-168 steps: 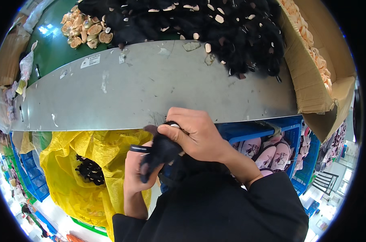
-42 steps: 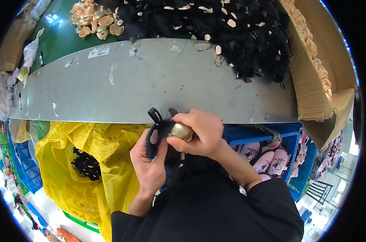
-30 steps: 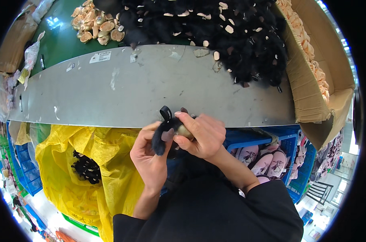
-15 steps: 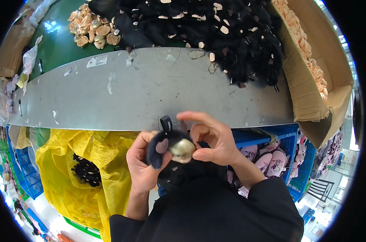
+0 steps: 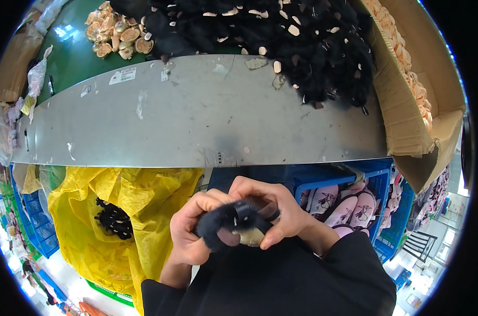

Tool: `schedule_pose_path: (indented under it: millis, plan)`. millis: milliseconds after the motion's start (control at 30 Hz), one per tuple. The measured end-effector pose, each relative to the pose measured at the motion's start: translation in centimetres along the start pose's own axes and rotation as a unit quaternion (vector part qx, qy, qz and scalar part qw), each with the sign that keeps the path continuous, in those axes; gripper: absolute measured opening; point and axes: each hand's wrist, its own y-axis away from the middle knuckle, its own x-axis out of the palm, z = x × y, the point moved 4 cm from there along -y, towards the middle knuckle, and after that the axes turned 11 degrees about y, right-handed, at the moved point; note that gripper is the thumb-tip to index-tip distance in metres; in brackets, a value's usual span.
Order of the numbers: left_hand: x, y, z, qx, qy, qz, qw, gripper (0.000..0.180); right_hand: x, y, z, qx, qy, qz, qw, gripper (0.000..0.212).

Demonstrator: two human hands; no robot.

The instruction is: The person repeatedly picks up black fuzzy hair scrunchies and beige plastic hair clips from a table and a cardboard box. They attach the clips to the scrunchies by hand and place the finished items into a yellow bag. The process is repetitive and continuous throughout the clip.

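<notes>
Close to my body, just off the table's near edge, both hands hold a small black furry plush piece (image 5: 212, 229) with a mauve ear-like flap (image 5: 228, 237). A shiny gold shell (image 5: 253, 238) sits in its lower side, partly covered by fur and fingers. My left hand (image 5: 188, 237) is wrapped round the furry left side, thumb below and fingers on top. Closed on the right side, my right hand (image 5: 289, 213) has its thumb against the gold shell and its fingers bent over the top. A dark strap (image 5: 269, 211) shows beside those fingers.
A grey metal table (image 5: 186, 121) bears a heap of black furry pieces (image 5: 323, 58) and a pile of peach-and-gold shells (image 5: 118, 34). The cardboard box (image 5: 407, 124) at right holds peach shells. Below are a yellow bag (image 5: 144, 231) and a blue crate (image 5: 328, 184) of pink printed slippers.
Both hands have drawn the plush piece down toward my body and tilted it. Less of the gold shell shows, and my right fingers have curled over the top.
</notes>
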Motion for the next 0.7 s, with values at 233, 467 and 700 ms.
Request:
schedule_pose_path:
  millis: [233,467,700]
  plan:
    - [0.4,0.5,0.0,0.014,-0.023,0.023,0.999,0.017,0.3,0.9,-0.3,-0.042,0.012,0.011,0.999,0.069]
    - [-0.2,0.6,0.5,0.037,-0.019,0.034,0.999,0.016,0.5,1.3,-0.7,-0.086,0.035,0.024,0.995,0.062]
    - [0.1,0.9,0.1,0.045,0.008,0.055,0.997,0.013,1.1,1.7,-0.3,-0.131,0.094,0.013,0.987,0.063]
